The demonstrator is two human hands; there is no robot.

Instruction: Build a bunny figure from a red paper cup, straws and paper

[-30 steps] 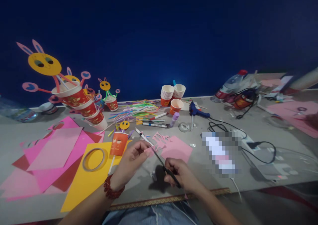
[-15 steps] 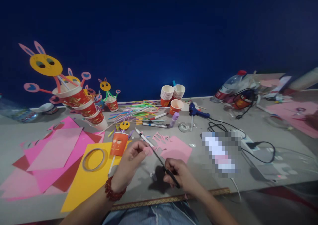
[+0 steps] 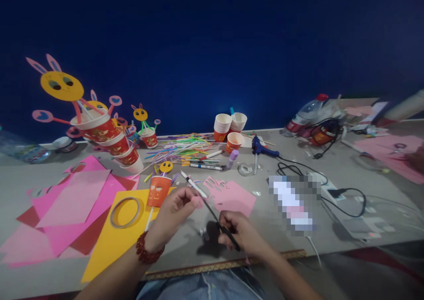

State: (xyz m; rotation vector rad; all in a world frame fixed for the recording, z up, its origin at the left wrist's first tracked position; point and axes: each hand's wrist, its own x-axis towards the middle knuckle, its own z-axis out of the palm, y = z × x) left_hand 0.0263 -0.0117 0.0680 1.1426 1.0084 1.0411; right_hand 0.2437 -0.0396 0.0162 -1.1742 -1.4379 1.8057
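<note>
Between the thumb and fingers of my left hand [image 3: 175,214] is a small piece of pink paper [image 3: 197,202]. My right hand [image 3: 240,231] is closed round the dark handles of a pair of scissors [image 3: 212,212]. Their blades point up and left, right beside the pink piece; whether they touch it I cannot tell. Behind the blades lies a larger pink sheet [image 3: 235,197] with cut-out holes at its left end. A white marker [image 3: 192,183] rests just beyond my left fingers. To the left of that hand stands an orange paper cup [image 3: 159,192] with a yellow smiling face on top.
Yellow paper [image 3: 109,242] carries a tape roll [image 3: 125,212] at left, beside pink sheets [image 3: 74,198]. Stacked cup figures [image 3: 99,128] stand behind. Farther back are straws [image 3: 188,145], cups [image 3: 222,125] and a blue glue gun [image 3: 261,148]. A co-worker's hand [image 3: 416,161] shows at far right.
A strip of pink paper that stretched past the blades from my left fingers no longer shows there; a smaller piece stays in the fingers. Both hands have hardly moved.
</note>
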